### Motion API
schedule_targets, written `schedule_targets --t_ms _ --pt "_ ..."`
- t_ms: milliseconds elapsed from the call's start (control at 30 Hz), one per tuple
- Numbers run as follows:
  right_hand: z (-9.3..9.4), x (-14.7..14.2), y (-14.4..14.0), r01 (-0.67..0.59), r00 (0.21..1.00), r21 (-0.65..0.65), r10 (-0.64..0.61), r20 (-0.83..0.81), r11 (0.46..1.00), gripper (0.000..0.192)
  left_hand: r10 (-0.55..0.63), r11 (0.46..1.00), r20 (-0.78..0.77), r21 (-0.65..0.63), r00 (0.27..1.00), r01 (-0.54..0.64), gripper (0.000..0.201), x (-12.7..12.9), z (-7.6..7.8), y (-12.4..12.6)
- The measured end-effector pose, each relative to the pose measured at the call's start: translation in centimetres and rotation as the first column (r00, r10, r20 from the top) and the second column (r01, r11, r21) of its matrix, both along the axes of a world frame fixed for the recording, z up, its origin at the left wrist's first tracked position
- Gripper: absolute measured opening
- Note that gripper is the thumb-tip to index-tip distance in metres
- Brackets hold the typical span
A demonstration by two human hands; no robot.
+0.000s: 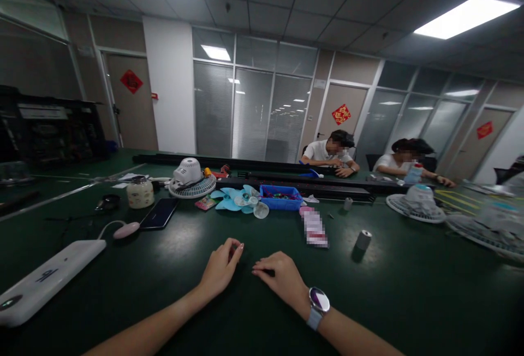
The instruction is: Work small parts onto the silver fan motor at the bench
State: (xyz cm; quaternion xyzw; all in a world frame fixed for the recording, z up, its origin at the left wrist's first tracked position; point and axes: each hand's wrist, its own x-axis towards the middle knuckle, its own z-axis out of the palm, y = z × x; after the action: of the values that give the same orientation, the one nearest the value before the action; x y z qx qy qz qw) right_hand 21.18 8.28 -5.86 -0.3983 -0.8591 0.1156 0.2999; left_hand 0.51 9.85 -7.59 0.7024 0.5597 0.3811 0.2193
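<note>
Nearest: left hand (221, 268) curled on the green table (172, 268), fingertips pinched round something small and reddish, not identifiable. Right hand (280, 277) laid flat just beside it, nothing gripped; watch (319, 301) worn on that wrist. Farther off, blue fan blades (239, 200) and fan housing (190, 178) lie separated, untouched; assembly judged barely begun. Two persons are seated beyond.

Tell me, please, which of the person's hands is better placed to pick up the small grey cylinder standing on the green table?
Probably the right hand: the grey cylinder stands on its side of the table, with bare surface between. The left hand lies farther away and already pinches something small and reddish.
</note>
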Motion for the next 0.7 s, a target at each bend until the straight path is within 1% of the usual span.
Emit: schedule_targets --t_ms 67,133,167,233,267,300,333,367,400,467,500,533,567,600,700 --pt "0.0 -0.1 -0.1 -0.015 1.000 0.005 0.015 0.011 1.000 0.017 0.003 1.000 0.000 -0.002 1.000 -0.003 0.039 0.0 0.1 0.0" --pt "0.1 0.3 0.1 -0.021 1.000 0.043 0.020 0.024 0.999 0.019 0.000 1.000 -0.001 0.000 1.000 0.000 0.039 0.0 0.1 -0.1" --pt "0.3 0.9 0.4 -0.013 0.999 0.088 0.011 0.030 0.996 0.020 -0.004 1.000 -0.001 0.001 1.000 0.004 0.039 -0.1 0.2 -0.1" --pt "0.8 3.3 1.4 0.048 0.998 0.238 -0.059 0.036 0.970 0.024 -0.016 1.000 -0.003 0.000 1.000 0.016 0.039 -0.1 0.2 -0.2" --pt "1.1 5.2 2.1 0.106 0.992 0.326 -0.124 0.034 0.939 0.026 -0.017 1.000 -0.004 -0.001 1.000 0.017 0.038 -0.1 0.2 -0.2" --pt "1.5 7.3 2.8 0.178 0.978 0.413 -0.206 0.025 0.893 0.028 -0.017 1.000 -0.006 -0.004 1.000 0.017 0.038 -0.1 0.2 -0.2" --pt "1.9 9.7 3.5 0.269 0.951 0.480 -0.310 0.008 0.835 0.029 -0.015 1.000 -0.008 -0.007 1.000 0.015 0.039 -0.1 0.2 -0.2" --pt "2.2 12.3 4.2 0.370 0.904 0.526 -0.427 -0.015 0.766 0.029 -0.013 1.000 -0.009 -0.010 1.000 0.013 0.039 -0.2 0.2 -0.1" --pt "2.5 14.8 4.7 0.464 0.846 0.557 -0.531 -0.047 0.689 0.030 -0.014 1.000 -0.008 -0.015 1.000 0.013 0.039 -0.2 0.1 -0.1" --pt "2.8 19.4 5.4 0.607 0.713 0.583 -0.694 -0.098 0.541 0.032 -0.017 1.000 -0.003 -0.020 1.000 0.017 0.040 -0.2 0.1 -0.1" --pt "2.7 21.2 5.6 0.659 0.650 0.576 -0.752 -0.114 0.483 0.032 -0.020 1.000 -0.001 -0.019 1.000 0.020 0.040 -0.2 0.0 0.0" --pt "2.4 22.6 5.7 0.700 0.595 0.561 -0.795 -0.117 0.441 0.032 -0.023 1.000 0.000 -0.016 1.000 0.023 0.039 -0.1 0.0 0.0" --pt "2.1 23.7 5.8 0.732 0.550 0.540 -0.828 -0.109 0.416 0.032 -0.025 1.000 -0.003 -0.013 1.000 0.025 0.039 -0.1 0.0 0.0" --pt "1.8 24.4 5.8 0.757 0.516 0.513 -0.852 -0.090 0.405 0.033 -0.027 1.000 -0.007 -0.009 1.000 0.027 0.038 -0.1 0.0 -0.1" --pt "0.7 25.2 6.0 0.801 0.469 0.437 -0.883 -0.033 0.409 0.034 -0.037 0.999 -0.028 0.000 0.999 0.037 0.038 -0.1 0.2 -0.2"
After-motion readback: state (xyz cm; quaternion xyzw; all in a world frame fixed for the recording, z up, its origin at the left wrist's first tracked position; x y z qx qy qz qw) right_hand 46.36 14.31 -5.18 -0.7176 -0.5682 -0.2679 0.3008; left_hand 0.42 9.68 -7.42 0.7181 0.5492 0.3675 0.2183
